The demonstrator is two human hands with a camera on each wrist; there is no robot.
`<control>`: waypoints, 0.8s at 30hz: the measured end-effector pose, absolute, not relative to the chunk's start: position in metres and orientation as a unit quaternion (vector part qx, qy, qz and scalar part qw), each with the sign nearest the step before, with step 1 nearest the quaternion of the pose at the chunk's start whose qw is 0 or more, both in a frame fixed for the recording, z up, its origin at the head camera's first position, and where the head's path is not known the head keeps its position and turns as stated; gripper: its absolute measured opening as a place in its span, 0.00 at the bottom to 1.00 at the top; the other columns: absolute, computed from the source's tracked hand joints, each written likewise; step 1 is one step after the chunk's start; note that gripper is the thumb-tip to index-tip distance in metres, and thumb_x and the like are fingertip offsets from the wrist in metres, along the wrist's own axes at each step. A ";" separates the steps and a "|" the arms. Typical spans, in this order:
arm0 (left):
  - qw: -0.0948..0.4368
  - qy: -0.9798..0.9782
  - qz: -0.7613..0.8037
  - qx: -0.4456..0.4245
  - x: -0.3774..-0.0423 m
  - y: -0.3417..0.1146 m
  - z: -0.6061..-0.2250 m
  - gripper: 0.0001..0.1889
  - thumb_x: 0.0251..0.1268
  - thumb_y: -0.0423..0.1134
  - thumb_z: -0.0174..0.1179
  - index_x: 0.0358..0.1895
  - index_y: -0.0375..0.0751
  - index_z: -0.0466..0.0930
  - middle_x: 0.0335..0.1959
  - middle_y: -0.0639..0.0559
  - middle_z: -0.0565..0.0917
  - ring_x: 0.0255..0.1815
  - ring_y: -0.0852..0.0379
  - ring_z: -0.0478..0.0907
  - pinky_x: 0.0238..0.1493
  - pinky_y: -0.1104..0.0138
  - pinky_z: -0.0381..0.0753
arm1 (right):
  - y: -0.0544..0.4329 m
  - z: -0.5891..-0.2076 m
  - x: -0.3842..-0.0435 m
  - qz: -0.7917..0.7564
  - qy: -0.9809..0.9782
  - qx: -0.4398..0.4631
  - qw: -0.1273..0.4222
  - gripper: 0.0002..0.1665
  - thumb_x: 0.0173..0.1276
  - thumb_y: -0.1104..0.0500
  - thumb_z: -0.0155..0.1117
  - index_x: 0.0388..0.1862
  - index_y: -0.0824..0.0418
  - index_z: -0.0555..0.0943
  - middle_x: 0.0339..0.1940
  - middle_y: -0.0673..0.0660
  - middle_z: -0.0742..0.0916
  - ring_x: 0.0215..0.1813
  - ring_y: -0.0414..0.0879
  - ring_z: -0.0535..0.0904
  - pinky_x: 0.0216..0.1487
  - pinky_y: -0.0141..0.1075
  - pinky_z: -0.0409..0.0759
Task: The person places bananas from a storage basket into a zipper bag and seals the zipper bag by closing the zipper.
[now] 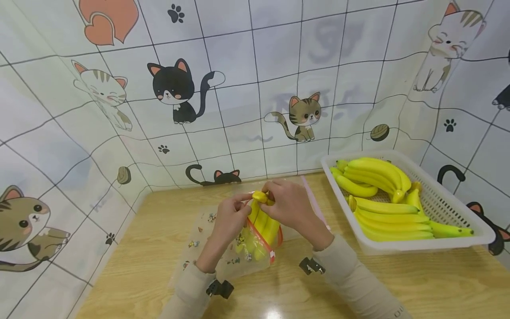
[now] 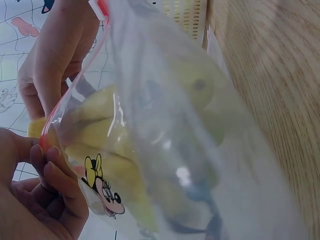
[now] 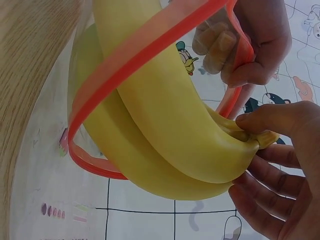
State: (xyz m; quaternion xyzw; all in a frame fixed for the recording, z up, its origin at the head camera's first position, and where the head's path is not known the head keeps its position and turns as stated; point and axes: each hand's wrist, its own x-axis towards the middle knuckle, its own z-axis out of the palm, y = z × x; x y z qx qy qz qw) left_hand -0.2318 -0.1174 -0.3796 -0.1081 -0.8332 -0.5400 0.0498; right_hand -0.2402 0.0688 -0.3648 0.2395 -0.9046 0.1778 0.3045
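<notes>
A bunch of yellow bananas (image 3: pixel 165 130) is partly inside a clear zip bag (image 1: pixel 255 252) with a red-orange zip edge and cartoon prints. My right hand (image 1: pixel 290 204) grips the bunch by its stem end, thumb on one side and fingers on the other in the right wrist view. My left hand (image 1: pixel 231 219) pinches the red rim of the bag beside the stem. Seen in the left wrist view, the banana tips lie within the bag (image 2: pixel 170 150), blurred by the plastic. The stem sticks out past the bag's mouth.
A white basket (image 1: pixel 358 241) with several more banana bunches (image 1: pixel 390 217) stands to the right on the wooden table (image 1: pixel 131 261). Another clear bag with a pink edge (image 1: pixel 314 201) lies flat behind my right hand. A cat-printed wall (image 1: pixel 239 88) rises behind.
</notes>
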 end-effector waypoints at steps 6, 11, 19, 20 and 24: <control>0.049 -0.836 -0.537 -0.103 -0.231 -0.117 -0.380 0.21 0.66 0.28 0.55 0.60 0.39 0.84 0.15 0.54 0.72 0.12 0.59 0.66 0.14 0.73 0.60 | 0.068 -0.365 -0.241 0.174 -0.907 0.238 0.302 0.15 0.57 0.50 0.80 0.35 0.56 0.84 0.24 0.49 0.82 0.24 0.39 0.68 0.27 0.29 0.68; 0.043 -0.838 -0.536 -0.095 -0.232 -0.116 -0.380 0.21 0.67 0.29 0.55 0.62 0.39 0.83 0.15 0.54 0.71 0.13 0.59 0.66 0.14 0.74 0.61 | 0.069 -0.366 -0.242 0.174 -0.906 0.238 0.303 0.15 0.57 0.50 0.80 0.34 0.55 0.84 0.23 0.47 0.81 0.24 0.39 0.68 0.26 0.29 0.67; 0.037 -0.841 -0.531 -0.090 -0.231 -0.115 -0.380 0.21 0.67 0.29 0.55 0.62 0.40 0.83 0.15 0.54 0.72 0.12 0.58 0.66 0.15 0.74 0.60 | 0.070 -0.367 -0.242 0.177 -0.905 0.237 0.305 0.14 0.57 0.50 0.80 0.34 0.54 0.84 0.23 0.46 0.80 0.24 0.38 0.68 0.26 0.29 0.67; 0.036 -0.841 -0.532 -0.090 -0.231 -0.115 -0.380 0.21 0.67 0.29 0.55 0.62 0.40 0.84 0.15 0.54 0.71 0.12 0.58 0.66 0.15 0.74 0.60 | 0.070 -0.367 -0.242 0.177 -0.906 0.236 0.304 0.14 0.57 0.50 0.80 0.34 0.54 0.84 0.23 0.46 0.80 0.24 0.38 0.69 0.26 0.29 0.68; 0.034 -0.842 -0.532 -0.086 -0.231 -0.115 -0.380 0.21 0.68 0.30 0.55 0.62 0.41 0.84 0.15 0.53 0.71 0.13 0.58 0.65 0.14 0.74 0.60 | 0.071 -0.368 -0.242 0.176 -0.909 0.234 0.297 0.14 0.58 0.50 0.80 0.35 0.54 0.85 0.24 0.47 0.81 0.24 0.38 0.70 0.27 0.28 0.69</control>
